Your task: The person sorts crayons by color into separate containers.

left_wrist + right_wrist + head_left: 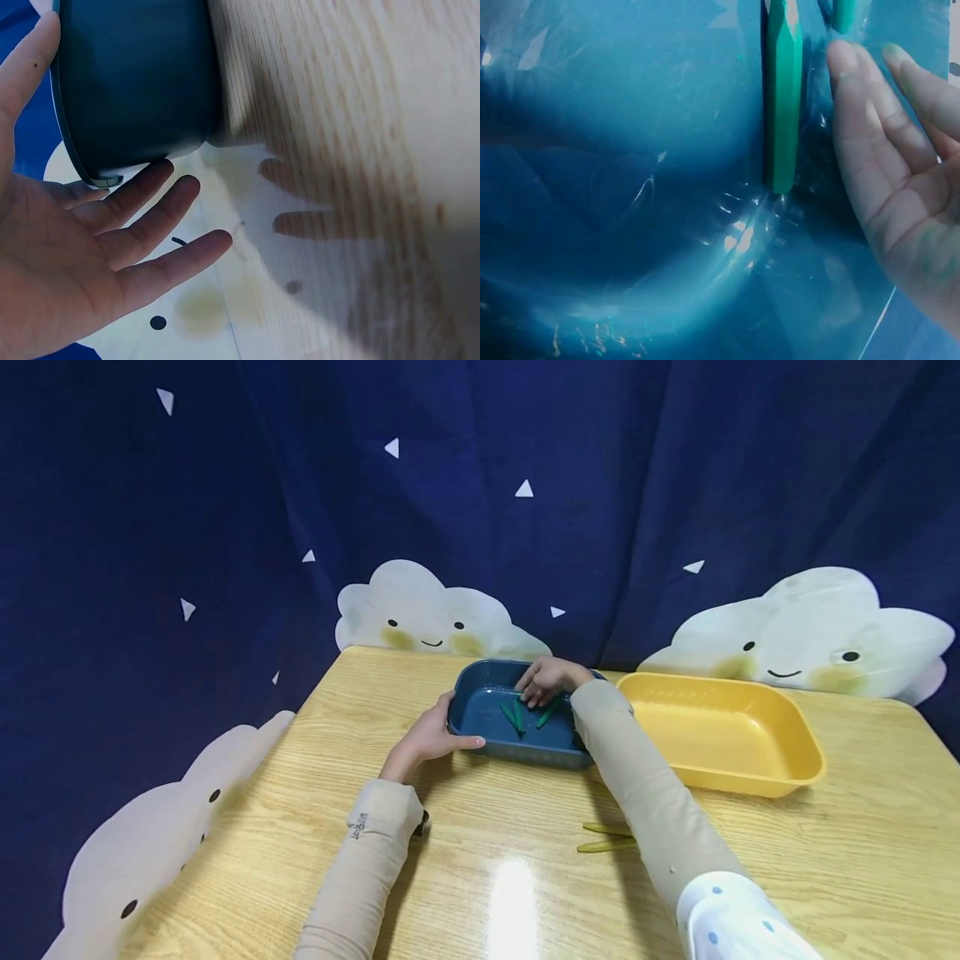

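Observation:
My left hand (432, 732) is at the left end of a dark blue plastic basin (540, 756), thumb along its front rim. In the left wrist view the fingers (161, 281) are stretched out and spread around the basin's end wall (142, 75). My right hand (546, 680) reaches down inside the basin, above several green pencils (546, 717) on its floor. In the right wrist view its fingers are nearly straight beside a hexagonal green pencil (784, 112), with another green pencil (844, 13) by the fingertips. Nothing visible is gripped there.
A yellow basin (750, 785) stands to the right of the blue one. Two yellow stick-like pieces (606, 845) lie on the wooden table (465, 885), partly hidden by my right forearm. A dark blue curtain (480, 485) with cloud figures hangs behind.

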### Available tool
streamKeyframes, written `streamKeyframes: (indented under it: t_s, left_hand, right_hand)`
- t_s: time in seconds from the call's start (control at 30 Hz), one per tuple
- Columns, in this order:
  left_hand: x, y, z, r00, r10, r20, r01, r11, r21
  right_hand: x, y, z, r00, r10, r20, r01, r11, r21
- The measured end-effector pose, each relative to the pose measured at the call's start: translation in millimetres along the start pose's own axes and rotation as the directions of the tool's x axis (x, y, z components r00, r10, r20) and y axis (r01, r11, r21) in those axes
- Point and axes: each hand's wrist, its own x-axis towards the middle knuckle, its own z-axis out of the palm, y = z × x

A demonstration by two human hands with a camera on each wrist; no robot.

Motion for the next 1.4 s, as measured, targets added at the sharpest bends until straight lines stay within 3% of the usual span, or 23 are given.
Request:
streamKeyframes:
  t_s: [0.17, 0.47, 0.87, 1.1, 1.4]
  left_hand:
    - [1.8, -2.0, 2.0, 1.0, 0.001, 0.008, -0.001, 1.0, 0.001]
    - [2.5, -2.5, 1.2, 1.0, -0.005, 0.013, 0.005, 1.0, -0.009]
    - [2.1, -1.9, 1.1, 1.0, 0.01, 0.011, -0.009, 1.0, -0.028]
    - [2.8, -1.1, 0.1, 1.0, 0.018, 0.008, -0.018, 1.0, -0.007]
    - [1.5, 0.6, -0.3, 1.0, 0.009, 0.022, -0.009, 1.0, -0.006]
  right_hand:
    - [-1.1, -1, -3, 0.999, -0.004, -0.032, 0.003, 1.0, -0.013]
    - [-22.1, -20, -12, 0.995, -0.055, -0.081, 0.062, 0.995, 0.083]
    - [-70.0, -34, -14, 0.972, -0.229, -0.058, 0.234, 0.966, 0.108]
    - [-93.1, -31, -11, 0.961, -0.273, -0.036, 0.275, 0.953, 0.127]
    - [-124.1, -22, -7, 0.939, -0.34, -0.048, 0.342, 0.938, 0.058]
